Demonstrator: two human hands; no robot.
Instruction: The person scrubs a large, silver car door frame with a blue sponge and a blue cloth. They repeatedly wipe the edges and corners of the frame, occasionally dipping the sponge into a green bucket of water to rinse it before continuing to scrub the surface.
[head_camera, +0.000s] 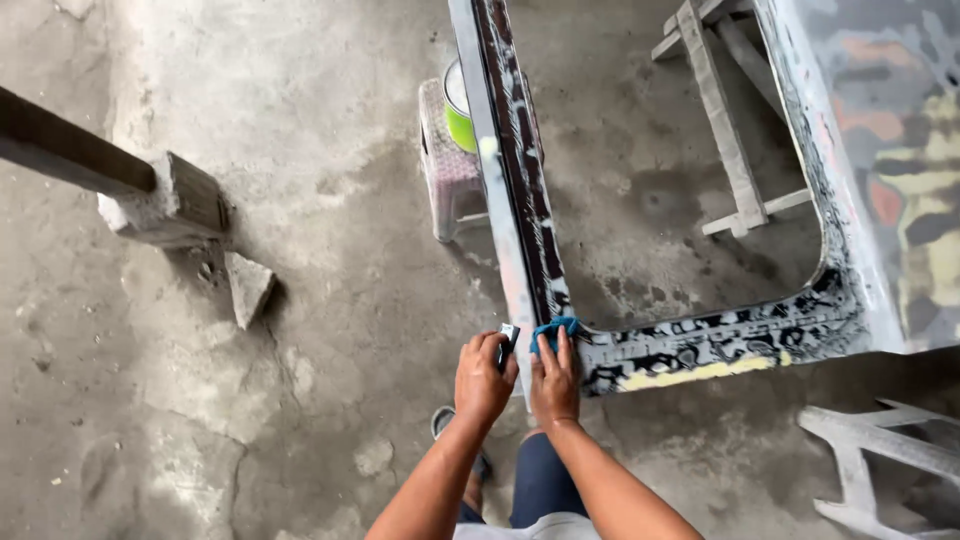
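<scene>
At the near corner of a patchy, sanded panel frame, both hands work side by side. The left hand is closed around a small dark block with a pale end, held at the outer edge of the corner. The right hand lies flat, fingers pressing a blue cloth onto the corner, where the long rail meets the cross rail. The two hands almost touch.

The frame's cross rail runs right from the corner, then curves up into a wider painted side with orange, yellow and grey patches. Its long rail runs straight away from the person. Inside the frame is a large opening, with bare concrete floor showing through.

Left of the long rail the floor is wide and open, apart from a loose stone and a dark beam set in a concrete block, well apart from the hands. At the lower right, part of a grey stand lies near the frame.

Farther off, a green can sits on a small stool just beside the long rail; its contents are hidden. A wooden trestle stands beyond the opening.
</scene>
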